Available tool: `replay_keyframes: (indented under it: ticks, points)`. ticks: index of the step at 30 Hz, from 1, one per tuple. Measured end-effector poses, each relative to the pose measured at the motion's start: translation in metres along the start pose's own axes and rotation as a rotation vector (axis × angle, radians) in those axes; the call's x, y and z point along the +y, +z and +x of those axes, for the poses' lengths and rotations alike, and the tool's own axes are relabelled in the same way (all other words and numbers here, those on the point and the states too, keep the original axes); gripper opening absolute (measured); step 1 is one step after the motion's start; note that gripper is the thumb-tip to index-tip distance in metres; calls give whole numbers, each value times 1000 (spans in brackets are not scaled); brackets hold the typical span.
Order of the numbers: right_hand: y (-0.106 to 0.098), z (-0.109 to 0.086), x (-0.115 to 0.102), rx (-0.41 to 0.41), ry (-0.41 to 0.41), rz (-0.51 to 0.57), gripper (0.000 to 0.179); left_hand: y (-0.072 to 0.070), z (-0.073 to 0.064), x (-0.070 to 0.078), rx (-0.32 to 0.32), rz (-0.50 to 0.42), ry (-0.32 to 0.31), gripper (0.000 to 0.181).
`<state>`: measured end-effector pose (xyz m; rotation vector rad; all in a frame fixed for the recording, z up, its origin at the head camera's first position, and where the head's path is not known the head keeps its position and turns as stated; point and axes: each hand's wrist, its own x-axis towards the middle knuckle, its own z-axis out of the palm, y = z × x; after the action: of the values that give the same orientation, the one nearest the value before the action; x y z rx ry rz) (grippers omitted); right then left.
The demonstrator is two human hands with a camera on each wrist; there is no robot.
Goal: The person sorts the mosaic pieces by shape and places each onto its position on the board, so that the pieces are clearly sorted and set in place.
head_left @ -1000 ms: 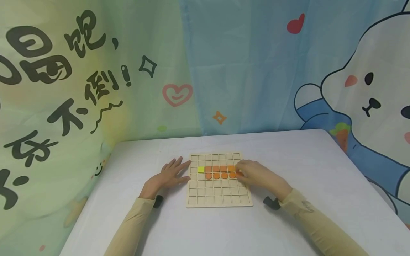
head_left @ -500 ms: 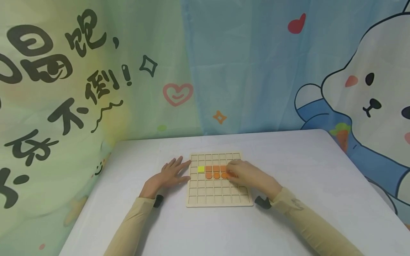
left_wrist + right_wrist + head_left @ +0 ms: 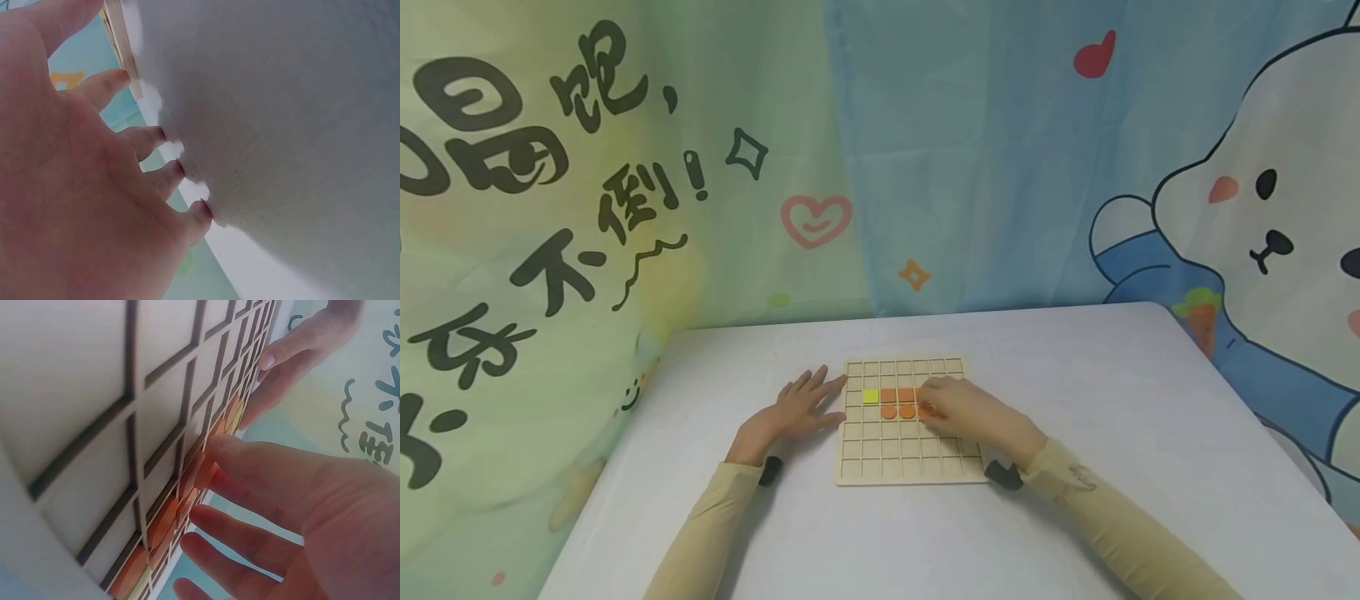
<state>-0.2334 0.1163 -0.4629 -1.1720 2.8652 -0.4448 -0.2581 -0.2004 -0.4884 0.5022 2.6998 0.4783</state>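
Observation:
A square wooden grid board (image 3: 910, 471) lies on the white table. Across it run a row of orange square tiles (image 3: 897, 395), a yellow square tile (image 3: 870, 397) at its left end, and a nearer row of orange discs (image 3: 898, 412). My left hand (image 3: 797, 410) is spread flat on the table, thumb and index fingertip at the board's left edge. My right hand (image 3: 970, 410) hovers over the right part of both rows, hiding several pieces. In the right wrist view its thumb (image 3: 269, 459) and index fingertip touch the orange pieces; the other fingers are loosely extended.
A printed curtain (image 3: 925, 150) hangs behind the table (image 3: 850, 542) and along its sides. Dark wrist mounts (image 3: 1004, 475) sit under both wrists. Beige sleeves (image 3: 1120, 517) cover the forearms.
My right hand has slid left along the rows, now hiding more of the tiles and discs. The left hand and the board have stayed in place.

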Motion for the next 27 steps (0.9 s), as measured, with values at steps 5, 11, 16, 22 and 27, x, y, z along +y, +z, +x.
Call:
replay_keyframes:
  ticks: [5,11,16,22,27]
  points:
    - [0,4,-6,-26,22,2,13,0,0,0,-1,5,-7,73]
    - [0,9,-11,-20,2,-1,12,0,0,1,-5,3,-7,73]
    - [-1,13,-14,-17,-6,6,11,0,0,1,0,1,-5,72]
    - [-1,19,-15,-9,-30,26,7,1,0,0,-1,4,-9,73]
    - [0,24,-18,-4,-33,27,5,0,0,2,-4,8,-8,72]
